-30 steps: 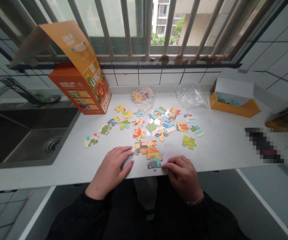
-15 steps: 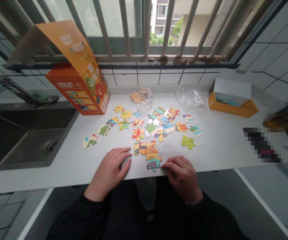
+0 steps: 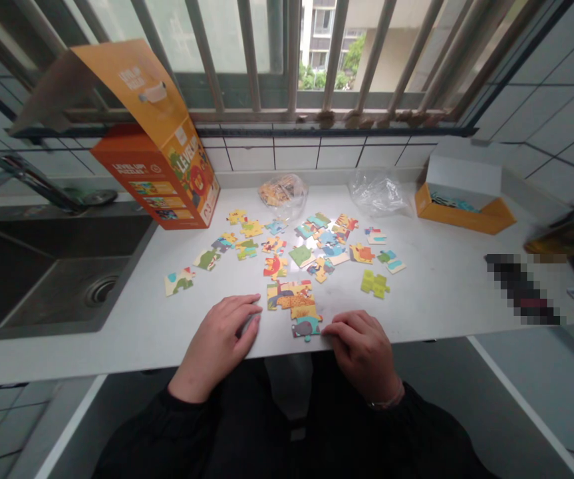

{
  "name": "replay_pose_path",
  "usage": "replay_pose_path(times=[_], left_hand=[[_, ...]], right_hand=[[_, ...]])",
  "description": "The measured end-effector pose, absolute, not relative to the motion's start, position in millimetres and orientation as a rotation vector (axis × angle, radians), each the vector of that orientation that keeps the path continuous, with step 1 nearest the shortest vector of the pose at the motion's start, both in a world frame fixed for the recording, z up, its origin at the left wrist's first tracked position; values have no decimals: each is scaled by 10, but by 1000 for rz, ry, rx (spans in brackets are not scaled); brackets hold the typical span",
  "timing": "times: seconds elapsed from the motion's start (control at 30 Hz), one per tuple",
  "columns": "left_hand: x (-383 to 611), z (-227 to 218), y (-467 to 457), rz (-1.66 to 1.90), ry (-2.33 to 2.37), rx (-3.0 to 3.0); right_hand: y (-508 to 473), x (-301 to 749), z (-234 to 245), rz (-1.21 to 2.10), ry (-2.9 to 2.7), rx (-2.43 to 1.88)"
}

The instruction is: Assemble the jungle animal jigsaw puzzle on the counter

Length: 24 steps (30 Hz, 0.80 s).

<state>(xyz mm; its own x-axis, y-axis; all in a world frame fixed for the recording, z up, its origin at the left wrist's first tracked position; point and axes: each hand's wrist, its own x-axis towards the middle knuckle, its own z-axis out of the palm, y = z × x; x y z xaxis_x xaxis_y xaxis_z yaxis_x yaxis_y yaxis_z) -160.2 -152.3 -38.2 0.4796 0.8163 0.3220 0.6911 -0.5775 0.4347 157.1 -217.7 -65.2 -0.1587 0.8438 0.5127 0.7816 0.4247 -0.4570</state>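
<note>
Left of a small joined group of puzzle pieces (image 3: 294, 297), my left hand (image 3: 223, 332) rests on the counter, open and holding nothing. The group shows a spotted animal and yellow grass. At its lower end lies a teal puzzle piece with a grey animal (image 3: 306, 327), close to the counter's front edge. The curled fingers of my right hand (image 3: 359, 342) are closed at that piece's right edge, thumb and index finger pinched there. Above both hands lie several loose puzzle pieces (image 3: 301, 255), and a green puzzle piece cluster (image 3: 375, 284) is up and right of my right hand.
An orange puzzle box (image 3: 167, 179) stands open beside the sink (image 3: 117, 279) at left. Along the back are a plastic bag of pieces (image 3: 281, 193), a crumpled clear bag (image 3: 379, 191) and an open small box (image 3: 461, 206). A pixelated dark object (image 3: 523, 289) lies far right.
</note>
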Motion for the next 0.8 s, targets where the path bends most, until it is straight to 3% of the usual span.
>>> replay_pose_path(times=[0.8], left_hand=[[-1589, -356, -1533, 765, 1310, 2464]], right_hand=[[-2172, 1571, -652, 93, -1964, -1380]])
